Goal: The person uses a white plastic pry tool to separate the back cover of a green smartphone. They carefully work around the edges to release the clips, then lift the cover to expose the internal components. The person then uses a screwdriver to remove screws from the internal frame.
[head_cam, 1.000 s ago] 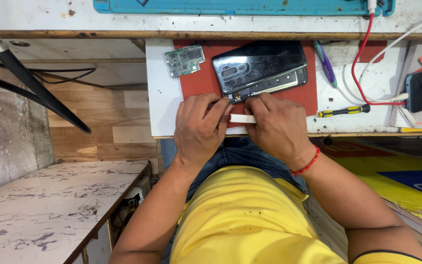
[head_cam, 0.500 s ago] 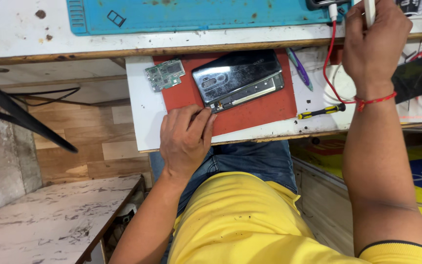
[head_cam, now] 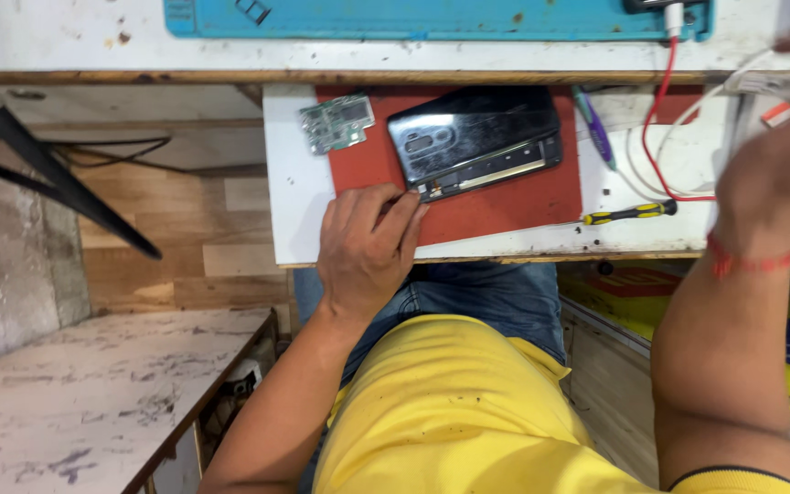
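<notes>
A black phone (head_cam: 477, 137) with its back off lies tilted on a red mat (head_cam: 505, 206). My left hand (head_cam: 368, 247) rests palm-down on the mat's near left part, with its fingertips touching the phone's lower left corner and nothing in its grasp. My right hand (head_cam: 779, 174) is raised at the far right, blurred by motion, close to white cables (head_cam: 761, 82). Whether it holds anything cannot be made out. A small green circuit board (head_cam: 337, 122) lies left of the phone at the mat's corner.
The red mat sits on a white board (head_cam: 290, 183) over my lap. A yellow-and-black screwdriver (head_cam: 628, 213), a purple pen (head_cam: 593, 128) and a red cable (head_cam: 656, 137) lie right of the phone. A teal work mat (head_cam: 432, 18) lies behind. A black stand arm (head_cam: 48, 174) slants at left.
My right hand left the phone, reached up to the cables at the far right, and has now come lower there. My left hand stayed by the phone's corner.
</notes>
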